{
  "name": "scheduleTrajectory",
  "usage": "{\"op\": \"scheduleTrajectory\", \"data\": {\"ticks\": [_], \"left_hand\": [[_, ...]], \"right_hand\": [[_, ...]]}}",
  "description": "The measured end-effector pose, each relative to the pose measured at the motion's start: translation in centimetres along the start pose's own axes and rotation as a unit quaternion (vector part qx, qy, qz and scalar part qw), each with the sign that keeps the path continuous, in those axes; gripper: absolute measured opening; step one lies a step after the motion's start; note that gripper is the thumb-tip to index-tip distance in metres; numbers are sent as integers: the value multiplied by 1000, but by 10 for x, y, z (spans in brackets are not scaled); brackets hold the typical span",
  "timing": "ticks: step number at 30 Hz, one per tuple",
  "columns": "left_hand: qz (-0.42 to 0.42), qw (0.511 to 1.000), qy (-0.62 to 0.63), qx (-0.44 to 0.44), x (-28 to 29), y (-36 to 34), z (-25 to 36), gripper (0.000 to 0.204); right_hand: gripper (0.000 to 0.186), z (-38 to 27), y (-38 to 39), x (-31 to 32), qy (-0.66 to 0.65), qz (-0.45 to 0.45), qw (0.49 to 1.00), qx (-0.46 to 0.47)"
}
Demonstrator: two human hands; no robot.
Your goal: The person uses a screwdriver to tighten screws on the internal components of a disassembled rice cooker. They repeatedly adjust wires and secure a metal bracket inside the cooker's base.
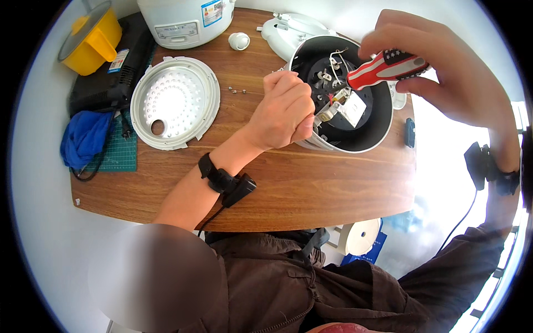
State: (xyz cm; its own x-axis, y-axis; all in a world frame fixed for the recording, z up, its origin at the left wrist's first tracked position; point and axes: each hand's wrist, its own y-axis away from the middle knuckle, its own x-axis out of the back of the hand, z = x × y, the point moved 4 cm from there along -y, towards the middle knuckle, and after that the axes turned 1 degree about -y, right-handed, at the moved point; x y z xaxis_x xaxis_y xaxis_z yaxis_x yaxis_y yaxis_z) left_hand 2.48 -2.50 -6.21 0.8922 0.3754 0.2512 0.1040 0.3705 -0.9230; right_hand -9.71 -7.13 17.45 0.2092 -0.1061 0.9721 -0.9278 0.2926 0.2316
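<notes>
A round metal cooker housing (386, 130) stands open on the table, dark inside, with wires, metal brackets and a white plate (353, 109) showing. At its left rim, my left hand (286, 108) is closed in a fist-like grip over the edge. My right hand (444, 61) has its fingers and thumb about the handle of a red, white and black screwdriver (383, 69). The tool slants down to the left into the housing, its tip among the parts and hard to make out.
Several small screws (237, 90) lie left of my left hand, beside a perforated metal disc (194, 89). Behind are a white cooker (186, 14), a small white cap (239, 41) and a pale lid part (280, 39). A yellow pot (91, 47) and blue cloth (86, 139) sit far left.
</notes>
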Motion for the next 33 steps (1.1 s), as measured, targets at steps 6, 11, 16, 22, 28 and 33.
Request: {"op": "scheduleTrajectory", "data": {"ticks": [6,11,16,22,28,33], "left_hand": [[4,1000,-4,-7,0,-1,1,19],[7,1000,-4,-10,0,-2,0,18],[-2,1000,-4,-15,0,-2,1,18],[2,1000,-7,-13,2,-1,-1,19],[9,1000,-3,-16,0,-2,0,19],[7,1000,-3,-16,1,-3,0,19]], "right_hand": [[29,5,12,-4,109,52,980,-160],[31,1,5,-1,26,19,990,-141],[31,4,4,-2,-1,6,999,-42],[28,-30,-11,6,62,-21,983,-172],[23,2,11,-4,159,47,973,-158],[16,13,5,-6,8,-6,978,-208]]}}
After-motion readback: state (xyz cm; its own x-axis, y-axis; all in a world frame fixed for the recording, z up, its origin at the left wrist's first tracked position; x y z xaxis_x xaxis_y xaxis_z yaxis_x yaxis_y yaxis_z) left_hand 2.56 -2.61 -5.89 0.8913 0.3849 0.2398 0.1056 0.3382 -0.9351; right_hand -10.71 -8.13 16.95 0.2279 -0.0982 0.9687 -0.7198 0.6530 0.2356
